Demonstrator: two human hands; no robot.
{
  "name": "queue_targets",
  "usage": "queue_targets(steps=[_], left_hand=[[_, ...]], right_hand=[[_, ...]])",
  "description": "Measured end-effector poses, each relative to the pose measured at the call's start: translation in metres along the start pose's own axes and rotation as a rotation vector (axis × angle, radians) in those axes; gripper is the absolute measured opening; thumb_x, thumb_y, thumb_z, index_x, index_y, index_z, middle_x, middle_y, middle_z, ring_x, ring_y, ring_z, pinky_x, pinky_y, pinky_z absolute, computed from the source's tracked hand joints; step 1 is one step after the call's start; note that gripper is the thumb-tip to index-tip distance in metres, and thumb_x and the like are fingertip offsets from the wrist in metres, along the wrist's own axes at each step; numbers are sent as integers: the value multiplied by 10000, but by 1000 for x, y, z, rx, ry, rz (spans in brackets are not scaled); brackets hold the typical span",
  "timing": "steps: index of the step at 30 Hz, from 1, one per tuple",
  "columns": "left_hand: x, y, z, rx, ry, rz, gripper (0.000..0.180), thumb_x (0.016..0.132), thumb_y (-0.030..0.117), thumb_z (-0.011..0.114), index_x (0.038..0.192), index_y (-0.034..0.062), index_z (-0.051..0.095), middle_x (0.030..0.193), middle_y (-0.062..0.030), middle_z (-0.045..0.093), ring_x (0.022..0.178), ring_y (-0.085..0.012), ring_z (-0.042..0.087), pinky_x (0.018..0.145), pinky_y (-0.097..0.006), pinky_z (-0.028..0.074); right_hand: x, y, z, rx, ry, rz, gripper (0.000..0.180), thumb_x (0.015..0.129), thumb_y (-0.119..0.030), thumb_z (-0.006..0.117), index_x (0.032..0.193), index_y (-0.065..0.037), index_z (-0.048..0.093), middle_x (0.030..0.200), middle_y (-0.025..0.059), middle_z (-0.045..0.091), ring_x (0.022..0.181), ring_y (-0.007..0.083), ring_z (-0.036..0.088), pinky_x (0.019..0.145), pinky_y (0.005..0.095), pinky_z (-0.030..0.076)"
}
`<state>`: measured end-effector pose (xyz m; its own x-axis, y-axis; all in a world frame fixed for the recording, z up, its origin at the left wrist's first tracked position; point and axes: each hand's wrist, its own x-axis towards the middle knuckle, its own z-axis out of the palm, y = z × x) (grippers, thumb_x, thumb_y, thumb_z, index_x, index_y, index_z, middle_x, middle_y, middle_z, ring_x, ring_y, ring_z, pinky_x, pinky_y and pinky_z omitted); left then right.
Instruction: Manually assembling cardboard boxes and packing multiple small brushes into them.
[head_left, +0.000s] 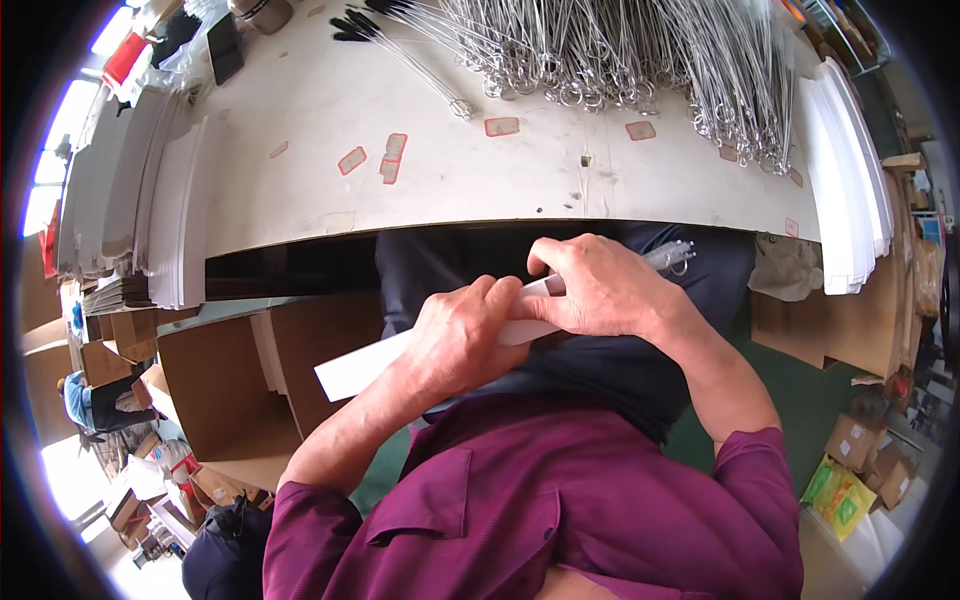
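Note:
Over my lap, just off the table's near edge, a long narrow white box [362,371] lies slantwise, its bare end down to the left. My left hand [465,335] is wrapped round its middle. Close beside it, my right hand [610,285] curls over the box's upper right part, thumb and fingertips at its edge. Past the right hand sticks out a clear, shiny bundle end [672,256] with wire loops. My palms and fingers hide how the bundle sits against the box.
Wire-handled brushes [600,60] with looped ends pile up at the table's back; a small black-bristled bunch [410,65] lies apart. White flat cartons stand at the table's left [180,220] and right [850,190]. An open cardboard box [230,385] is at lower left. Another person [95,405] is far left.

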<state>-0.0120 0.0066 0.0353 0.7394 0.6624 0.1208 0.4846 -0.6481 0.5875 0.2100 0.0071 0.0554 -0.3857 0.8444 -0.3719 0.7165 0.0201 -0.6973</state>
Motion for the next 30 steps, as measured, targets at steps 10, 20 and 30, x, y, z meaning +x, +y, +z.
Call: queue_targets(steps=[10, 20, 30], left_hand=[[-19, -11, -6, -75, 57, -218, 535, 702, 174, 875, 1162, 30, 642, 958, -170, 703, 824, -374, 730, 698, -460, 602], [-14, -4, 23, -46, 75, -214, 512, 727, 166, 845, 1158, 17, 613, 888, -160, 674, 775, -364, 715, 663, -460, 597], [-19, -8, 26, -25, 64, -290, 529, 731, 196, 851, 1167, 8, 616, 925, -161, 689, 797, -365, 721, 692, -452, 601]], right_hand=[[-29, 20, -48, -401, 733, -174, 308, 947, -307, 723, 924, -4, 671, 853, 189, 681, 838, 391, 663, 763, 466, 520], [-1, 15, 19, 41, 570, -151, 235, 1040, -162, 613, 915, 37, 624, 777, 225, 613, 646, 402, 586, 597, 419, 464], [-16, 25, 16, 782, 295, 75, 271, 1068, -231, 601, 1156, -5, 723, 786, 30, 685, 653, 80, 608, 615, 241, 517]])
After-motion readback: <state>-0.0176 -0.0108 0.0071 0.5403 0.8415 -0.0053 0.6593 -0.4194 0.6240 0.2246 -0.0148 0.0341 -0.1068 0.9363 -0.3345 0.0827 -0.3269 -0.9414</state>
